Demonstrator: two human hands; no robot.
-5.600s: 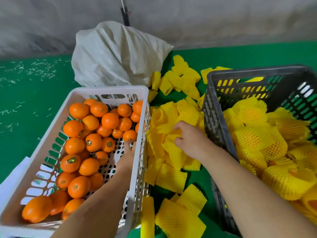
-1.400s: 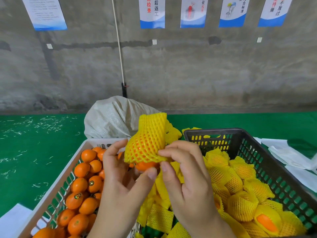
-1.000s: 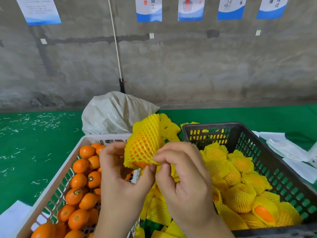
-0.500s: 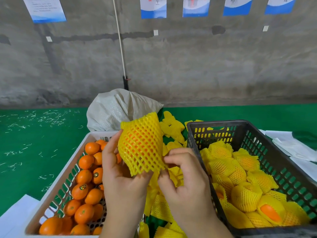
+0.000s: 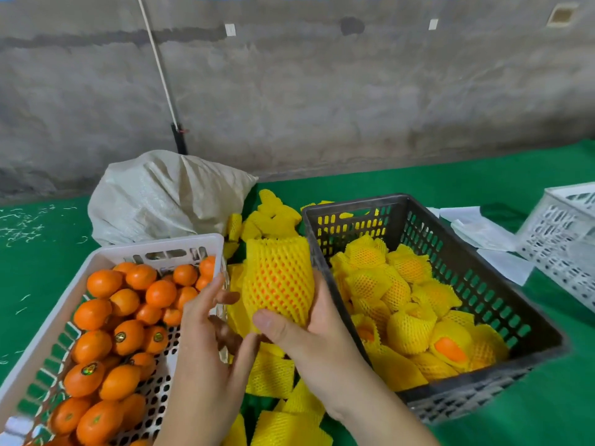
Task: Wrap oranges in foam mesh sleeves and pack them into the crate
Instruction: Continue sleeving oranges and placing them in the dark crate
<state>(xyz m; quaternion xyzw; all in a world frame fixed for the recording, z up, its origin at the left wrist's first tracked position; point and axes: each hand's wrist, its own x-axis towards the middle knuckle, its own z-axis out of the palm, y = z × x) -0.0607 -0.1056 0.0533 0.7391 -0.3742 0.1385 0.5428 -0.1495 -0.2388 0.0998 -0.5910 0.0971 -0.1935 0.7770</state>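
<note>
Green mat (image 5: 483,194), sleeved orange (image 5: 278,281) in right hand (image 5: 309,333)

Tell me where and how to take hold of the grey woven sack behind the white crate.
Grip the grey woven sack at its bunched, creased top, coming from above. The folds there gather into a ridge that fingers can close round, while its lower front is blocked by the white crate.

A sleeved orange (image 5: 278,281) is held upright just left of the dark crate (image 5: 531,323); wrapped oranges (image 5: 405,304) are heaped inside it.
</note>
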